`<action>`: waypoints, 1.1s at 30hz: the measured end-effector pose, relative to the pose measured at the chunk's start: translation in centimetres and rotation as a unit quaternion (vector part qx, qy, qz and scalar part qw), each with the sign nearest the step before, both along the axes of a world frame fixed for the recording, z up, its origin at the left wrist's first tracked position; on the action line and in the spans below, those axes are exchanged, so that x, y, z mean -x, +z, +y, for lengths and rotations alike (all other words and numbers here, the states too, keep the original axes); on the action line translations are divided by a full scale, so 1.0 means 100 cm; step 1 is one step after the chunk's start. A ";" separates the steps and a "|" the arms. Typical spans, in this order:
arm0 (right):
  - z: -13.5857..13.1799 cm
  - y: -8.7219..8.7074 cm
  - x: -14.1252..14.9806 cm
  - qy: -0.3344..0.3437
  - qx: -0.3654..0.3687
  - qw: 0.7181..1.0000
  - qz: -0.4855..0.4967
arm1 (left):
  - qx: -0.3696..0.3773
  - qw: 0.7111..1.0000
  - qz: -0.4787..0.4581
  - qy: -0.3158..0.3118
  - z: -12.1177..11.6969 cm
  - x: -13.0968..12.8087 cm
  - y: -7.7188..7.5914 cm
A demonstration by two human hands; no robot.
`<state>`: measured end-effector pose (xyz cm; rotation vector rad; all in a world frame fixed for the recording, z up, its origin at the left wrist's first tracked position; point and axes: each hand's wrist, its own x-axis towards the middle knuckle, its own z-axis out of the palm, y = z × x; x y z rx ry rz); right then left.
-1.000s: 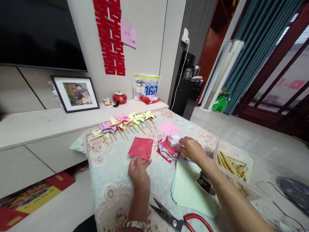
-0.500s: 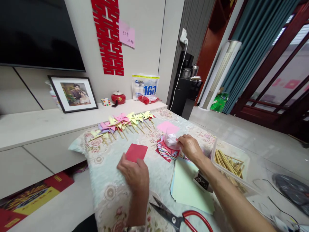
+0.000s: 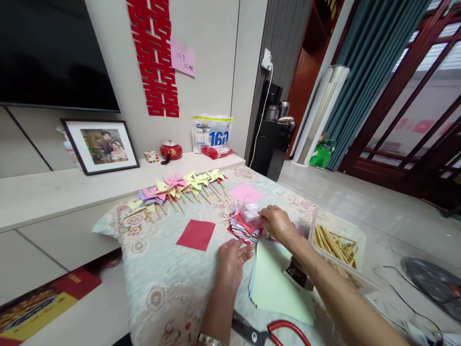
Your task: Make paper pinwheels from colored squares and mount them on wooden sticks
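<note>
A red paper square lies flat on the flowered tablecloth. My left hand is empty to its right, fingers apart, close to a stack of coloured paper squares. On that stack rests a clear plastic bag with small white packets in it. My right hand has its fingertips closed at the bag's right edge. Under my right forearm are a pile of larger pale green sheets and a small box of dark bits. Scissors with red handles lie by my left wrist, partly covered.
Paper pinwheels on sticks lie in a row at the back. A pink sheet is behind the stack. To the right stands a clear bin of brown sticks. A framed photo and red pot stand on the cabinet.
My left hand has let go of the red paper square and moved right, towards the stack. My right hand stays at the plastic bag. The view has shifted slightly.
</note>
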<state>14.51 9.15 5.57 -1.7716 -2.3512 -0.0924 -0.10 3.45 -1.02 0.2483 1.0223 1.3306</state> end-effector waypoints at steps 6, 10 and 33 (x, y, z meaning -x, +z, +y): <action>0.001 0.000 -0.002 -0.003 0.009 1.000 0.001 | 0.017 0.998 -0.013 -0.052 0.018 0.002 -0.006; 0.003 -0.001 -0.003 -0.003 0.015 1.000 0.000 | 0.046 0.994 -0.025 -0.093 0.027 0.009 -0.008; 0.022 -0.013 0.002 -0.023 0.000 1.000 -0.005 | 0.029 0.985 -0.108 -0.133 0.073 0.011 -0.008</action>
